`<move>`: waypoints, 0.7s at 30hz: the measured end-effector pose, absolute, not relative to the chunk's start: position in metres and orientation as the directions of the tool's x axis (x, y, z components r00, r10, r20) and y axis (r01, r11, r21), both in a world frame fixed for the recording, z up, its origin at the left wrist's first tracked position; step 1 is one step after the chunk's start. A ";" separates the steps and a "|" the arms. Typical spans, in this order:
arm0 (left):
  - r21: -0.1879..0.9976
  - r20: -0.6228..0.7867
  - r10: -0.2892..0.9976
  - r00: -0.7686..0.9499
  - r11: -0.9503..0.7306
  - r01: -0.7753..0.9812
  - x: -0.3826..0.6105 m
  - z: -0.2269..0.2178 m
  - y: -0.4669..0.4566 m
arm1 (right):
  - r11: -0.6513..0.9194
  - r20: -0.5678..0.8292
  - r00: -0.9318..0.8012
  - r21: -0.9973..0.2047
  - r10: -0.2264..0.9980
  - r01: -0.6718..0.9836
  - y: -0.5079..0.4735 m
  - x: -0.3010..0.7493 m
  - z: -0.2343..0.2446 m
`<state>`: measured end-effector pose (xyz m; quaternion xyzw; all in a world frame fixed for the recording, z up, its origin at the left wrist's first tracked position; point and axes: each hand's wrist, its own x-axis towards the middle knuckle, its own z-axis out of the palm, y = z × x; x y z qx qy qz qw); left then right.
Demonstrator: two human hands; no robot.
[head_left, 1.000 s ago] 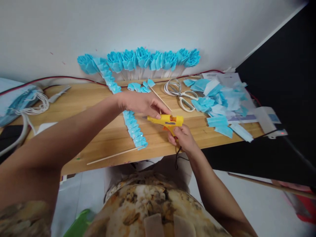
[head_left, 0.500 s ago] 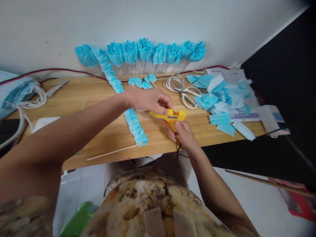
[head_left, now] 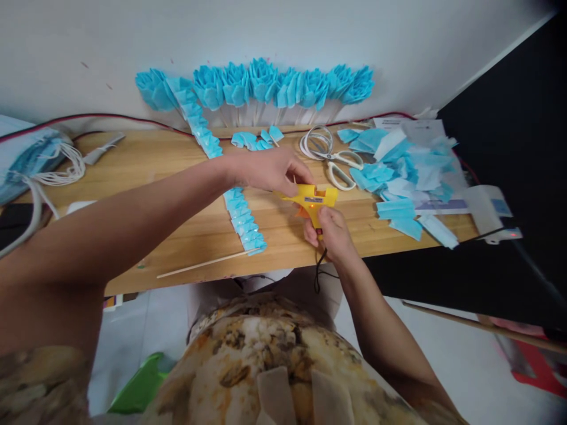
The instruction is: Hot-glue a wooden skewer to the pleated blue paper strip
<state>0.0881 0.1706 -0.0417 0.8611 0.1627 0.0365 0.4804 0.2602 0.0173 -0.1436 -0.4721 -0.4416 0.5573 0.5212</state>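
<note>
Glue gun point(head_left: 313, 199): yellow, orange trigger point(head_left: 302, 212), indicator light point(head_left: 312, 206) lit; held roughly level over bench point(head_left: 199, 221); nozzle apparently leftward, obscured.

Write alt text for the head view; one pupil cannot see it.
A person's right grip holds a yellow glue gun, the left grip touching its front, above a wooden table. A pleated blue strip lies nearby; blue flowers line the wall.

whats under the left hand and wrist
A pleated blue strip passes under the wrist, and the left hand covers part of the yellow glue gun. The strip's middle stretch is hidden, and the gun's nozzle isn't visible.
</note>
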 end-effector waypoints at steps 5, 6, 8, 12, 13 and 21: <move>0.855 -0.140 0.288 0.947 -0.448 0.262 0.084 -0.042 0.175 | -0.073 -0.070 -0.020 -0.978 0.997 -0.198 0.017 0.262 -0.144; 0.861 -0.141 0.270 0.952 -0.441 0.252 0.084 -0.042 0.176 | -0.077 -0.075 -0.021 -0.978 0.997 -0.195 0.017 0.262 -0.144; 0.874 -0.133 0.248 0.960 -0.428 0.231 0.084 -0.044 0.177 | -0.081 -0.079 -0.017 -0.979 0.997 -0.188 0.017 0.261 -0.143; 0.871 -0.113 0.308 0.945 -0.427 0.243 0.090 -0.047 0.176 | -0.067 -0.069 0.006 -0.982 0.998 -0.177 0.018 0.259 -0.141; 0.861 -0.109 0.327 0.939 -0.441 0.254 0.092 -0.047 0.174 | -0.063 -0.066 0.015 -0.983 0.998 -0.171 0.018 0.258 -0.141; 0.763 -0.014 0.436 0.900 -0.577 0.292 0.104 -0.040 0.158 | -0.043 -0.052 0.042 -0.981 0.998 -0.191 0.018 0.257 -0.140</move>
